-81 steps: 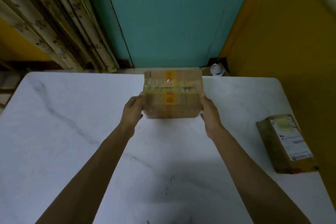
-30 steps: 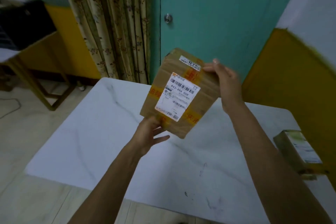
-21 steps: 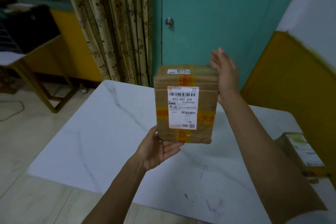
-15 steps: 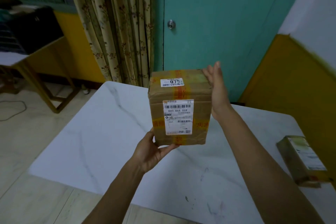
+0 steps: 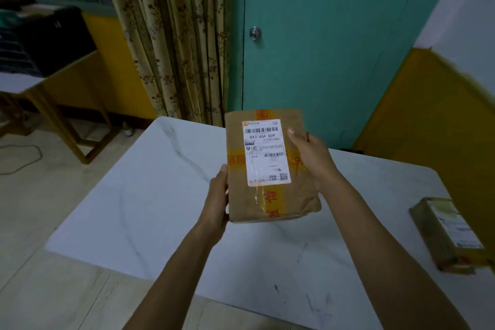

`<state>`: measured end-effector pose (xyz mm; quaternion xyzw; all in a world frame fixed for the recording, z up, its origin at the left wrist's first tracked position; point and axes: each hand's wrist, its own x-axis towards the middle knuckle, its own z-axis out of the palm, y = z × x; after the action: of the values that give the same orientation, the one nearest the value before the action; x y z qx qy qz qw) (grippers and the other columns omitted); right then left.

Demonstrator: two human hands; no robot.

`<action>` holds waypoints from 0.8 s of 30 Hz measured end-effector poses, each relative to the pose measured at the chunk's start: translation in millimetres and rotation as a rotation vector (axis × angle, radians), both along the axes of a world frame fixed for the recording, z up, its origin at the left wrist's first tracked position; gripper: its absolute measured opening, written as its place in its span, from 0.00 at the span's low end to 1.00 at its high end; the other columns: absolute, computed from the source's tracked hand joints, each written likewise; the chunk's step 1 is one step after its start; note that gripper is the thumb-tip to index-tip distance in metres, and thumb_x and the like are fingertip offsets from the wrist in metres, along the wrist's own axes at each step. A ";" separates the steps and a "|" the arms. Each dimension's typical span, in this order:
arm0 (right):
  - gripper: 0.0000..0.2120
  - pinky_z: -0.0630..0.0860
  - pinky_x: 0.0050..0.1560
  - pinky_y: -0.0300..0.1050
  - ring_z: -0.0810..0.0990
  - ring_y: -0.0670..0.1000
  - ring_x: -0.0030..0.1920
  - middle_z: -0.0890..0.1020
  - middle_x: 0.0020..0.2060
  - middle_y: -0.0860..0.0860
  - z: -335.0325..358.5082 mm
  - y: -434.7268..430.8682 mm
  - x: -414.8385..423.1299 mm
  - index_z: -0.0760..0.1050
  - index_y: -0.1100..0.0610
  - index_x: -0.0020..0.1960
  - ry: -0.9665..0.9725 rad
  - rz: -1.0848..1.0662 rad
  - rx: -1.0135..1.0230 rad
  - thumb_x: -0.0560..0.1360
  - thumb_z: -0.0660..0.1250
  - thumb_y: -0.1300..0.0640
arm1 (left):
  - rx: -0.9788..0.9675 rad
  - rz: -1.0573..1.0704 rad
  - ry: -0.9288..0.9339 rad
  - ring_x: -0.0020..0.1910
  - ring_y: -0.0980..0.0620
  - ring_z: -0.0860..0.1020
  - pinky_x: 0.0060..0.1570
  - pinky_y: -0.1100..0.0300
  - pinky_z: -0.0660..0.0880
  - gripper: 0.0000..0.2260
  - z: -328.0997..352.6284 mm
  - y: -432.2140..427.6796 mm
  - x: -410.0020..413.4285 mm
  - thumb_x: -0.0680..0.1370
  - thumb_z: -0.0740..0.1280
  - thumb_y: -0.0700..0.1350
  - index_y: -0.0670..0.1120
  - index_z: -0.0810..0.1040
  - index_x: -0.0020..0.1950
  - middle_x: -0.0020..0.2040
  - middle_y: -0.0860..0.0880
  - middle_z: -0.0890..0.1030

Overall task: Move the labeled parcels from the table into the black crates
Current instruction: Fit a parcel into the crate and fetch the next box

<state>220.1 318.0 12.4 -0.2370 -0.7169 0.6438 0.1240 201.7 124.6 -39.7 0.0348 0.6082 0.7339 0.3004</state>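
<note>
I hold a brown cardboard parcel point(image 5: 270, 201) above the white marble table point(image 5: 150, 195), its white barcode label facing up at me and orange tape crossing it. My left hand point(image 5: 218, 198) grips its left edge, thumb on top. My right hand point(image 5: 308, 150) grips the right edge, thumb lying on the top face beside the label. A second parcel point(image 5: 447, 233) with a label lies on the table at the far right edge.
A black crate point(image 5: 51, 40) stands on a wooden side table at the far left. Floral curtains point(image 5: 171, 35) and a teal door point(image 5: 334, 35) are behind the table. A yellow wall panel runs along the right. A cable lies on the tiled floor at left.
The parcel has tipped from standing upright to lying flat with its label up. My right hand moved from the back corner to its right edge, and my left from under it to its left edge.
</note>
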 end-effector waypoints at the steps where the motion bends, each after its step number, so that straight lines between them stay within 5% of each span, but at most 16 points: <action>1: 0.13 0.80 0.54 0.51 0.84 0.50 0.49 0.84 0.52 0.49 -2.2 1.8 0.0 0.79 0.50 0.57 -0.022 -0.020 -0.031 0.78 0.64 0.45 | -0.017 -0.017 0.014 0.65 0.44 0.74 0.63 0.36 0.69 0.27 2.8 -2.5 -2.3 0.75 0.54 0.70 0.57 0.71 0.68 0.65 0.52 0.77; 4: 0.21 0.79 0.57 0.55 0.83 0.54 0.53 0.83 0.55 0.53 -3.3 3.7 1.1 0.75 0.56 0.63 -0.081 -0.082 -0.067 0.78 0.64 0.44 | -0.112 -0.082 -0.005 0.64 0.44 0.75 0.62 0.37 0.71 0.36 1.0 -11.3 -8.4 0.67 0.62 0.71 0.52 0.69 0.68 0.65 0.49 0.76; 7: 0.21 0.80 0.53 0.52 0.84 0.54 0.51 0.84 0.54 0.57 0.4 -2.2 3.8 0.77 0.58 0.61 -0.029 0.018 -0.169 0.78 0.63 0.43 | -0.041 -0.001 -0.146 0.62 0.41 0.76 0.62 0.37 0.70 0.30 5.0 -13.0 -13.7 0.69 0.62 0.68 0.55 0.72 0.66 0.62 0.46 0.79; 14: 0.35 0.74 0.62 0.55 0.80 0.48 0.59 0.82 0.58 0.45 -7.3 -22.1 18.2 0.75 0.42 0.64 -0.019 0.146 -0.158 0.64 0.57 0.25 | 0.015 0.172 -0.422 0.60 0.40 0.72 0.52 0.40 0.71 0.34 16.6 -16.1 -31.0 0.66 0.61 0.75 0.54 0.74 0.63 0.60 0.45 0.76; 17: 0.30 0.74 0.62 0.57 0.79 0.49 0.59 0.82 0.58 0.45 -16.4 -21.2 21.6 0.73 0.42 0.65 -0.002 0.122 -0.173 0.69 0.60 0.28 | -0.040 0.168 -0.274 0.61 0.44 0.72 0.53 0.43 0.71 0.35 18.0 -11.4 -26.1 0.68 0.56 0.76 0.58 0.70 0.68 0.62 0.48 0.74; 20: 0.12 0.74 0.51 0.44 0.82 0.42 0.51 0.84 0.51 0.42 -28.5 -15.0 27.6 0.75 0.45 0.60 0.108 0.121 -0.220 0.80 0.59 0.46 | -0.025 0.153 -0.046 0.66 0.46 0.71 0.59 0.43 0.71 0.26 19.4 -12.0 -18.0 0.71 0.58 0.71 0.62 0.71 0.65 0.65 0.54 0.75; 24: 0.12 0.74 0.52 0.40 0.82 0.43 0.53 0.84 0.52 0.43 -40.2 -4.0 39.9 0.74 0.47 0.59 0.178 0.174 -0.231 0.77 0.65 0.50 | -0.029 0.107 0.156 0.63 0.50 0.76 0.61 0.44 0.73 0.22 21.9 -21.8 -14.4 0.72 0.63 0.64 0.60 0.74 0.65 0.61 0.57 0.79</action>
<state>260.0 314.0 -27.8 -0.1288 -0.6421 0.7487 0.1026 187.3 102.7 -17.8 0.0549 0.6412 0.7352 0.2129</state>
